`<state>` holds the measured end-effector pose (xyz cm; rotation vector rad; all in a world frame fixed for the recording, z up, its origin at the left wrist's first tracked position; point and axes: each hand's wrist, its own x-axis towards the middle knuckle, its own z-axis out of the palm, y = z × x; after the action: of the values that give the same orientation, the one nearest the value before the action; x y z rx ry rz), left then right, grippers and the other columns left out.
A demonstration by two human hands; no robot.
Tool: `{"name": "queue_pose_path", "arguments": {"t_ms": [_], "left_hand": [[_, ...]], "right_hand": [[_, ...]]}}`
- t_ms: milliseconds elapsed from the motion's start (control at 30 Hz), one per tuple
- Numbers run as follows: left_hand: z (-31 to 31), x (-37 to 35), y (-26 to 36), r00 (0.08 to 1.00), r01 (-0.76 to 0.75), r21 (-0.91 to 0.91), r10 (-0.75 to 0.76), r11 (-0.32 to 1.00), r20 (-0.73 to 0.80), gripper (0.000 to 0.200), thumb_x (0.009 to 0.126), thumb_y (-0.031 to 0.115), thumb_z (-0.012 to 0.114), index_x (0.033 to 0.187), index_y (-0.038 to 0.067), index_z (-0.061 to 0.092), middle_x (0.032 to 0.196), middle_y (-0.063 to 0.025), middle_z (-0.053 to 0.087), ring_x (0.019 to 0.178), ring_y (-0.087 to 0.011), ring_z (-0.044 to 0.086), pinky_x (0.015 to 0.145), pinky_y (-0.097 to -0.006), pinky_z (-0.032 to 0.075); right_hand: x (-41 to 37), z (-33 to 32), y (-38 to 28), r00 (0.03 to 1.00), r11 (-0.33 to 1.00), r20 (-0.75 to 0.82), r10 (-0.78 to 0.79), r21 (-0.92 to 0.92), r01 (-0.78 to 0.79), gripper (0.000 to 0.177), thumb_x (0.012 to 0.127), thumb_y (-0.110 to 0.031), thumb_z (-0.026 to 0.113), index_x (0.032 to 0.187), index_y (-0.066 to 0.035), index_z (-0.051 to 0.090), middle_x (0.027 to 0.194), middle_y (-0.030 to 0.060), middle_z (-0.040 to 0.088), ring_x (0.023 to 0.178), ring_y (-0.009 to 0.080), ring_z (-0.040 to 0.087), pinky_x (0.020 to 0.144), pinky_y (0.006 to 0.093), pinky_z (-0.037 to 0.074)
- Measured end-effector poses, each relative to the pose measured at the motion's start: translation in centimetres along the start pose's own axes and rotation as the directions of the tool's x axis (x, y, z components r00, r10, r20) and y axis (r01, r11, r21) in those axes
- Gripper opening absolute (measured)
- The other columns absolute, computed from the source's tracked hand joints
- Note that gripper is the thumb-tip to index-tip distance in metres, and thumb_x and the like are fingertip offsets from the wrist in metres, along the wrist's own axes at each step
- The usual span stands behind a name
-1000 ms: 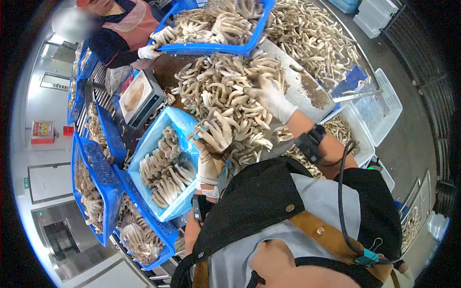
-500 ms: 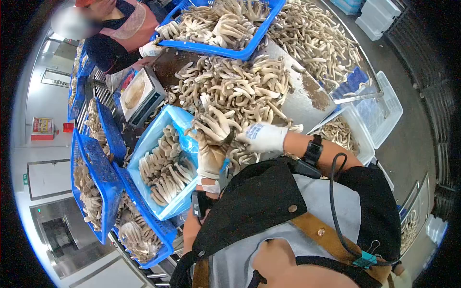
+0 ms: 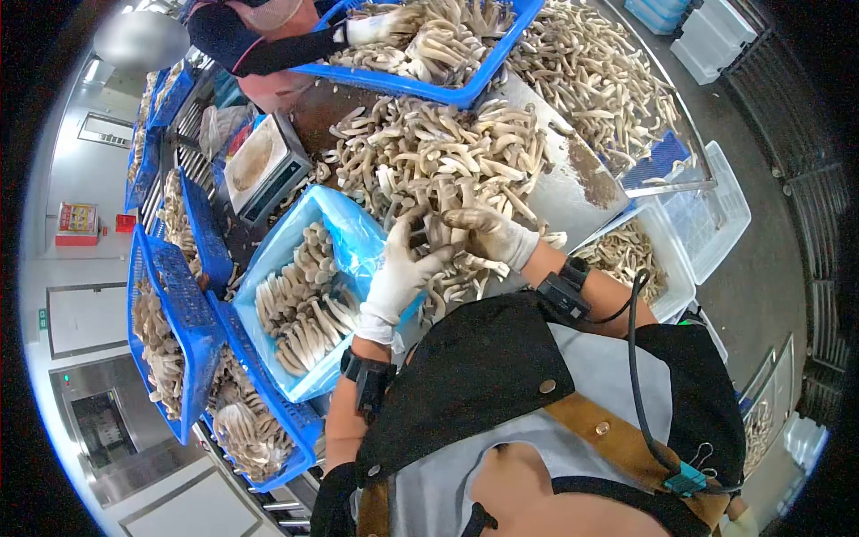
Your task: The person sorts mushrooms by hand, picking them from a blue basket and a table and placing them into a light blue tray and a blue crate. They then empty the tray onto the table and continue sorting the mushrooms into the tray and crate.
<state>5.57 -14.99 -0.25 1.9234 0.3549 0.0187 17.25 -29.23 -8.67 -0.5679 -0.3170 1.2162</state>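
Note:
My left hand, in a white glove, is at the near edge of a heap of mushrooms. Its thumb and fingers curve around a small bunch of mushrooms. From the other side my right hand, its glove soiled at the fingers, grips the same bunch; part of its fingertips is hidden. Beside my left hand stands a crate lined with blue film, with mushrooms laid in rows inside.
A scale stands beyond the lined crate. At the far side a co-worker's gloved hand reaches into a blue basket of mushrooms. More blue baskets stand at left; a clear bin is at right.
My left hand has turned over, from palm up under a mushroom cluster to back up. My right hand has rotated beside it. The co-worker's hand has moved from the basket's rim into it.

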Motion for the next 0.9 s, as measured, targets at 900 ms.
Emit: {"name": "queue_pose_path", "arguments": {"t_ms": [900], "left_hand": [[2.3, 0.5, -0.9, 0.976, -0.215, 0.41, 0.209, 0.886, 0.06, 0.05, 0.072, 0.011, 0.07, 0.119, 0.0, 0.056, 0.11, -0.0235, 0.053, 0.103, -0.0389, 0.057, 0.091, -0.0411, 0.047]], "right_hand": [[-0.7, 2.5, 0.1, 0.919, 0.937, -0.239, -0.314, -0.231, 0.26, 0.032, 0.091, -0.013, 0.059, 0.121, -0.002, 0.055, 0.107, 0.0025, 0.062, 0.099, 0.0133, 0.058, 0.089, 0.0275, 0.046]]}}
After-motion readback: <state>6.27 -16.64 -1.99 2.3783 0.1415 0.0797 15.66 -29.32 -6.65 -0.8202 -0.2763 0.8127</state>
